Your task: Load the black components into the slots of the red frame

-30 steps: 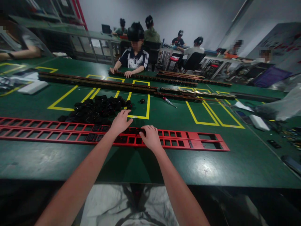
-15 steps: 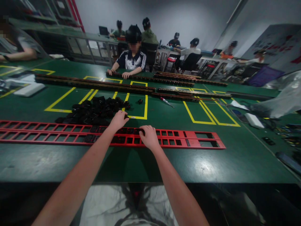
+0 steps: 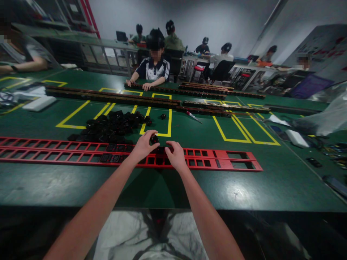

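Small black part (image 3: 154, 138): being pinched between thumb and fingertips of the left hand (image 3: 143, 146), just above the red slotted frame (image 3: 225, 160).
Right hand (image 3: 176, 156): being rested on the frame, fingers bent down onto its slots; whether anything is being grasped cannot be told.
Pile of black parts (image 3: 111, 126): being carried by the green table (image 3: 244, 191), just behind the frame.

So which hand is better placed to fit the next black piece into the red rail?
Likely the left: the left hand pinches a small black part just above the red rail, the pile beside it. The right hand rests on the rail.
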